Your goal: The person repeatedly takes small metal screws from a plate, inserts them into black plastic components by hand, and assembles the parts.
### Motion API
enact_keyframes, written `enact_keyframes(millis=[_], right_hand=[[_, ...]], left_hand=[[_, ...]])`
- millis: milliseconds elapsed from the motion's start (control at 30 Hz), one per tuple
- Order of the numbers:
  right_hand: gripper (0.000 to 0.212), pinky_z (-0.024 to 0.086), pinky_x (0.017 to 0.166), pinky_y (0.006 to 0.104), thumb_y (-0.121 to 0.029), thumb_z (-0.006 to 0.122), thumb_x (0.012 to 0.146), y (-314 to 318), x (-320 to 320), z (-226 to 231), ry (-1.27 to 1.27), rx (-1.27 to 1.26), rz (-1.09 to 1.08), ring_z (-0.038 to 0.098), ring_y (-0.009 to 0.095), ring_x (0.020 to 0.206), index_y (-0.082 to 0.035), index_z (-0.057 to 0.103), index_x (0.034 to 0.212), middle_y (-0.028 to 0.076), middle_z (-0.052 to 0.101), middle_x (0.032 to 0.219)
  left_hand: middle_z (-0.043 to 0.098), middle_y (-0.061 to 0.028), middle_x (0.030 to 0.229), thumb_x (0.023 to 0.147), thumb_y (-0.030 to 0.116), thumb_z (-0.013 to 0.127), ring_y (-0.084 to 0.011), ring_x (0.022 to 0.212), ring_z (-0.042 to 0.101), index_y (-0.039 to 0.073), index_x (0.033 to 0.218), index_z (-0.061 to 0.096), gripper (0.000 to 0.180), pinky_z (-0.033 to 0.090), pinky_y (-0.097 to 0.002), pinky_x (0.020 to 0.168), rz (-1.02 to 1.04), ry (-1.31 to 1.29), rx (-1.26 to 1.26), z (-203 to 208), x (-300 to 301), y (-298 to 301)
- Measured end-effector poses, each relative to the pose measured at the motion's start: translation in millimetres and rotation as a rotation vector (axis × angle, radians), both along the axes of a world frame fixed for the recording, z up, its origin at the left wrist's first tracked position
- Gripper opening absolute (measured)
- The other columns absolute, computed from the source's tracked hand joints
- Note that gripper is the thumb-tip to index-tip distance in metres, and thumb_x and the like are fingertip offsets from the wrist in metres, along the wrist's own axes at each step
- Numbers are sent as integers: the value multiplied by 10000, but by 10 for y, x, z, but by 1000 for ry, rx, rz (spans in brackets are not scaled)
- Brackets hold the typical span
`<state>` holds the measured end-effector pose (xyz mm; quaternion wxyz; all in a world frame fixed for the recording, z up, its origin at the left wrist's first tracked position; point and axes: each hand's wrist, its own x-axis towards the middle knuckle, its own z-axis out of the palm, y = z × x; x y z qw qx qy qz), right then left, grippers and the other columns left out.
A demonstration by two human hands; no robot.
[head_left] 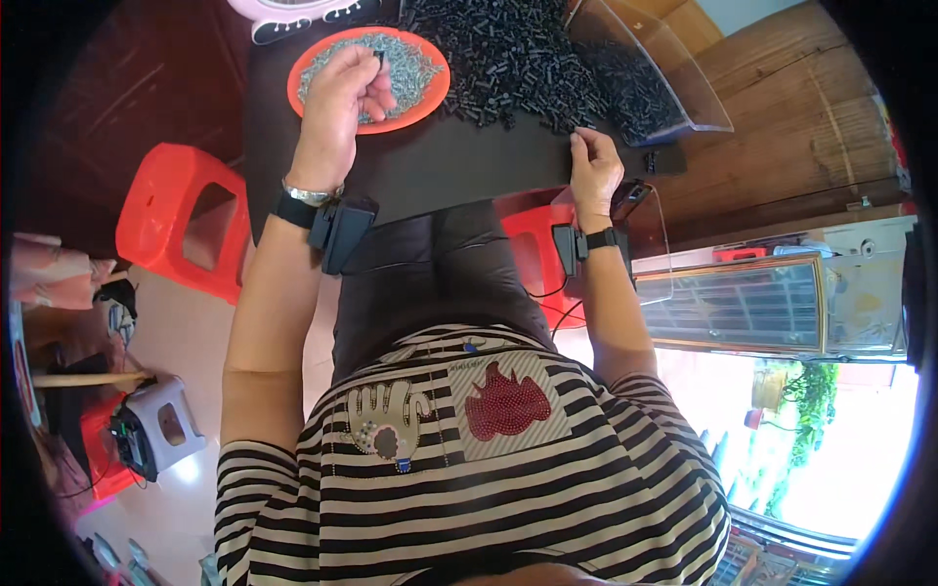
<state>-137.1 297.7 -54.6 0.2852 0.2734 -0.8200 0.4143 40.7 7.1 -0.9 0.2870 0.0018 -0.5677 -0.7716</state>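
My left hand (349, 93) is above an orange bowl (442, 76) filled with small silvery metal pieces that look like screws. Its thumb and forefinger pinch a small black plastic piece (379, 60), while the other fingers curl loosely below. At the near edge of a big heap of small black plastic pieces (518, 63), my right hand (595, 168) has its thumb and forefinger brought together. Whatever is between those fingertips is too small to make out.
A clear plastic bin (705, 122) lies at the heap's right, with black pieces in it. Everything rests on a dark table (459, 161). One red stool (166, 210) stands left of the table, and another (532, 234) is partly under it. A pink-and-white object (293, 15) sits behind the bowl.
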Motion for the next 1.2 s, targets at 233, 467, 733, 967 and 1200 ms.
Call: enact_keyframes(millis=[233, 467, 733, 967, 1200], right_hand=[[110, 488, 662, 289, -126, 655, 806, 11, -13, -26, -16, 45, 21, 616, 175, 688, -37, 673, 867, 85, 653, 808], [122, 495, 692, 320, -122, 657, 792, 22, -42, -21, -6, 83, 11, 631, 215, 726, -40, 672, 881, 98, 656, 819], [125, 492, 678, 335, -112, 639, 788, 18, -44, -3, -47, 118, 21, 626, 238, 713, -38, 672, 883, 115, 646, 832], [128, 489, 678, 335, -112, 636, 783, 50, -3, 9, -30, 87, 35, 623, 248, 712, -35, 673, 879, 120, 645, 832], [112, 486, 657, 329, -108, 640, 777, 81, 21, 54, -106, 55, 118, 612, 221, 683, -50, 672, 866, 88, 637, 804]], left_hand=[[546, -7, 794, 948, 253, 462, -94, 688, 536, 48, 908, 546, 226, 413, -221, 608, 24, 44, -35, -38, 31, -45], [531, -6, 689, 930, 204, 467, -86, 537, 517, 77, 832, 518, 169, 409, -196, 484, 109, -3, 50, 104, 96, 1], [526, -10, 680, 932, 203, 461, -91, 549, 516, 80, 805, 519, 186, 403, -197, 499, 159, 38, -98, 237, 172, 61], [566, -31, 810, 937, 261, 462, -124, 682, 553, 50, 928, 552, 230, 412, -238, 590, 1, 90, -59, 226, 454, 438], [544, -18, 755, 924, 270, 462, -111, 628, 534, 81, 892, 517, 199, 392, -222, 568, -189, -172, 71, -194, 410, 991]])
